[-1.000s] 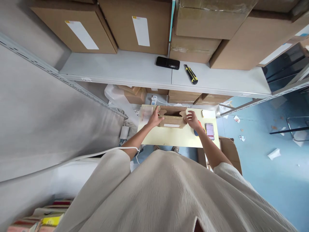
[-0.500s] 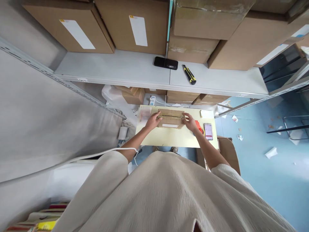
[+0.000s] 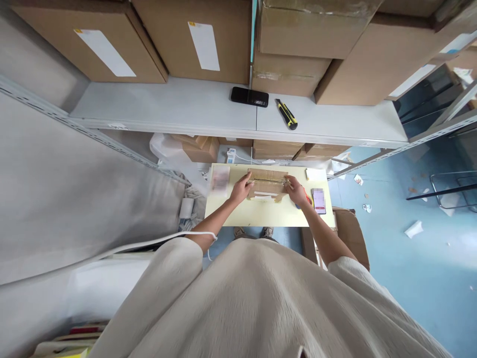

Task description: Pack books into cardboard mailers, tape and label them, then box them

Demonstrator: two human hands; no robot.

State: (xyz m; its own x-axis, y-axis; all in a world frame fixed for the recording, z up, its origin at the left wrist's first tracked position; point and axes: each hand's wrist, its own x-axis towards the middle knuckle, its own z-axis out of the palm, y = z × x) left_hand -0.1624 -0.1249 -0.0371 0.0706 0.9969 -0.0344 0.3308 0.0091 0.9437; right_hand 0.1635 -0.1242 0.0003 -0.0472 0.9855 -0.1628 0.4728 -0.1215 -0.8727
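A small brown cardboard box (image 3: pixel 267 188) with a white label lies over the pale yellow table (image 3: pixel 238 216). A dark slit runs across its taped upper side. My left hand (image 3: pixel 241 189) grips the box at its left end, thumb and fingers closed on the edge. At the opposite end my right hand (image 3: pixel 295 191) holds it in the same way. Close beside my right hand is a partly hidden red-orange object (image 3: pixel 307 195), perhaps a tape roll. A phone with a lit screen (image 3: pixel 319 201) lies to the right of it.
Above the table runs a grey shelf (image 3: pixel 167 107) bearing large cardboard boxes (image 3: pixel 208 49), a black phone-like device (image 3: pixel 249 97) and a yellow-black utility knife (image 3: pixel 286 114). A white cable (image 3: pixel 149 242) crosses by my left arm. An open carton (image 3: pixel 350 231) stands right of the table.
The box has shifted slightly right on the table and tilted a little, held in both hands. The whole view has moved slightly too.
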